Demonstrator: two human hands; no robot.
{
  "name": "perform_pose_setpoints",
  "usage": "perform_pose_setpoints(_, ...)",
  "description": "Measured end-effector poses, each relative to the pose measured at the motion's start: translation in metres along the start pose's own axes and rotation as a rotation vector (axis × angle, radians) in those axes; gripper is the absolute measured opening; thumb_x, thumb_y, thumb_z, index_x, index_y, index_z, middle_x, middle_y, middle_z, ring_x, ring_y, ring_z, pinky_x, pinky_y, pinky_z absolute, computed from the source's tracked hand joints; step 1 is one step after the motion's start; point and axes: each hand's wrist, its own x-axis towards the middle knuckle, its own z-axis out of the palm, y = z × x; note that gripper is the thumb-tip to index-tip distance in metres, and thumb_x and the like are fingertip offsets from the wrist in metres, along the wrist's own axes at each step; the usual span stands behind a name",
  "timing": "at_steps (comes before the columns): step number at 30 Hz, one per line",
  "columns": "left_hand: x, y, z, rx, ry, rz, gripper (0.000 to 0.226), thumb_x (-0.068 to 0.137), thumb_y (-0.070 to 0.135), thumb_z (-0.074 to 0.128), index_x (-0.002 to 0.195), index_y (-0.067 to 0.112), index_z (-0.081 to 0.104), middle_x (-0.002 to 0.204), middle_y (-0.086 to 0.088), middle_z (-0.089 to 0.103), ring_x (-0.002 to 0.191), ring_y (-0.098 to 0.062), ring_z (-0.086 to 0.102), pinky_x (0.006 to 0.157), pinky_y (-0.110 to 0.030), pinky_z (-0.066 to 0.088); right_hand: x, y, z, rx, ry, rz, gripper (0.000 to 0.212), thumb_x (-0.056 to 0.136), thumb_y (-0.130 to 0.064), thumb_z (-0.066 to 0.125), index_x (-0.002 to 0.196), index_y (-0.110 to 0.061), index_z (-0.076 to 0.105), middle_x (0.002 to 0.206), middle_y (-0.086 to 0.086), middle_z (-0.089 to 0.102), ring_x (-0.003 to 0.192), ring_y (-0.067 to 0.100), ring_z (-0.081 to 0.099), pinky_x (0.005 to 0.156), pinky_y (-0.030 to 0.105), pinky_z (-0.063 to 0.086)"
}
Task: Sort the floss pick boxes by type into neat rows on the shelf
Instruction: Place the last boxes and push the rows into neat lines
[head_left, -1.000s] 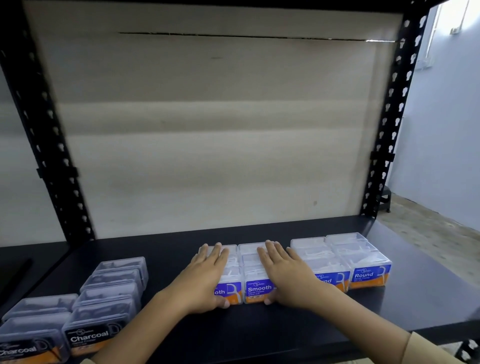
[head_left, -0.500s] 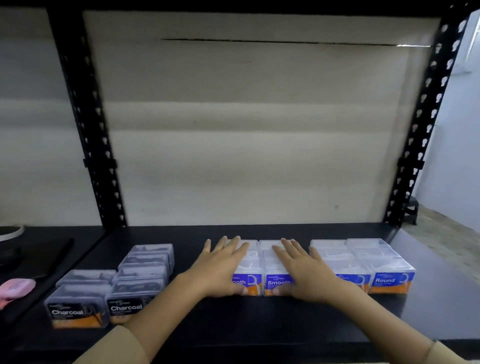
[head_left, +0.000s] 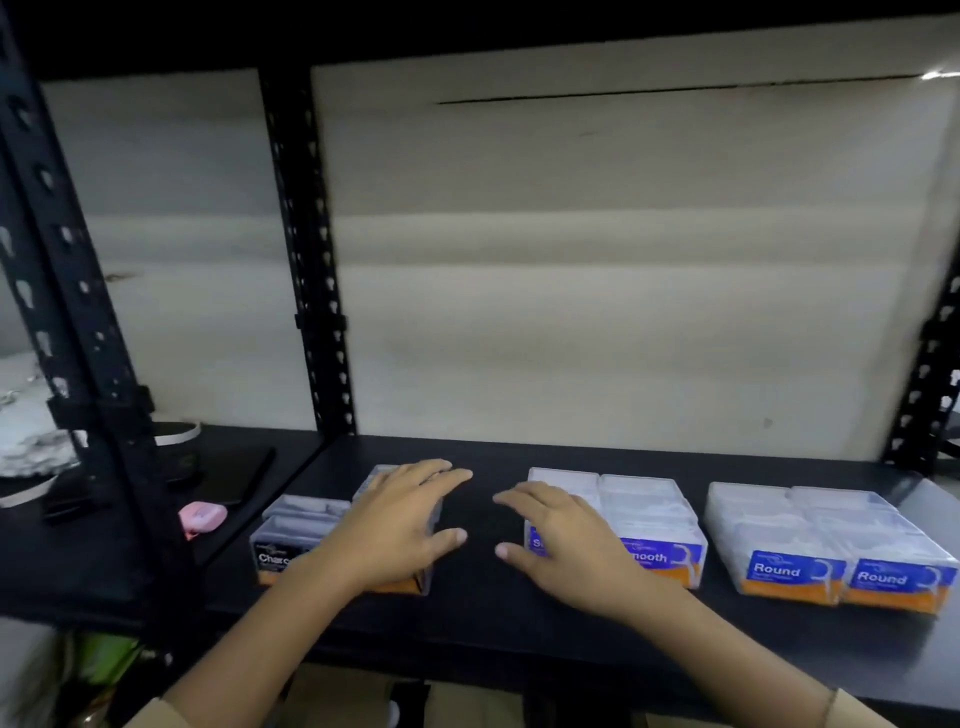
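Three groups of clear floss pick boxes stand on the black shelf. The dark Charcoal boxes are on the left, the blue-labelled Smooth boxes in the middle, the Round boxes on the right. My left hand lies flat over the right-hand Charcoal boxes, fingers spread and straight. My right hand hovers or rests over the left side of the Smooth boxes, fingers straight; contact is unclear. A bare gap of shelf separates the two hands.
A black perforated upright stands behind the Charcoal boxes, another nearer on the left. Left of it lie a pink case, a dark flat tablet-like object and a cup. The shelf's front edge is just below my wrists.
My left hand has left the Smooth boxes and moved left onto the Charcoal boxes. My right hand has slid to the left part of the Smooth boxes. The camera view has shifted left.
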Motion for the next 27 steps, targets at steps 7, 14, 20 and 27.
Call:
perform_pose_setpoints(7, -0.017, -0.067, -0.001, -0.108, 0.004, -0.116, 0.052, 0.093, 0.046, 0.046, 0.142, 0.036, 0.032, 0.147, 0.011, 0.035, 0.135, -0.013, 0.034, 0.112, -0.038, 0.03, 0.042, -0.036, 0.038, 0.074, -0.024, -0.04, 0.055, 0.092, -0.047, 0.045, 0.141, -0.023, 0.034, 0.144, -0.002, 0.039, 0.132, 0.016, 0.037, 0.108, 0.032, 0.029)
perform_pose_setpoints(14, 0.014, -0.087, 0.001, -0.04, -0.122, -0.125, 0.046, 0.101, 0.038, 0.029, 0.146, 0.029, 0.029, 0.155, 0.003, 0.025, 0.141, -0.016, 0.024, 0.116, -0.041, 0.022, 0.088, -0.046, 0.06, 0.131, -0.032, 0.089, 0.055, 0.096, -0.05, 0.031, 0.142, -0.02, 0.031, 0.145, 0.002, 0.035, 0.133, 0.02, 0.035, 0.109, 0.039, 0.03)
perform_pose_setpoints(20, 0.043, -0.085, 0.009, -0.043, -0.238, -0.084, 0.045, 0.1, 0.043, 0.023, 0.144, 0.034, 0.03, 0.155, 0.007, 0.026, 0.143, -0.016, 0.022, 0.115, -0.051, 0.018, 0.116, -0.038, 0.059, 0.414, -0.106, 0.28, 0.053, 0.098, -0.047, 0.029, 0.138, -0.015, 0.04, 0.142, 0.012, 0.041, 0.13, 0.026, 0.04, 0.107, 0.035, 0.033)
perform_pose_setpoints(27, 0.042, -0.106, 0.006, -0.098, -0.226, -0.12, 0.044, 0.1, 0.04, 0.025, 0.141, 0.032, 0.038, 0.151, 0.005, 0.037, 0.139, -0.019, 0.033, 0.115, -0.043, 0.025, 0.125, -0.043, 0.054, 0.535, -0.198, 0.253, 0.049, 0.099, -0.043, 0.028, 0.135, -0.015, 0.045, 0.139, 0.01, 0.049, 0.128, 0.024, 0.045, 0.097, 0.025, 0.033)
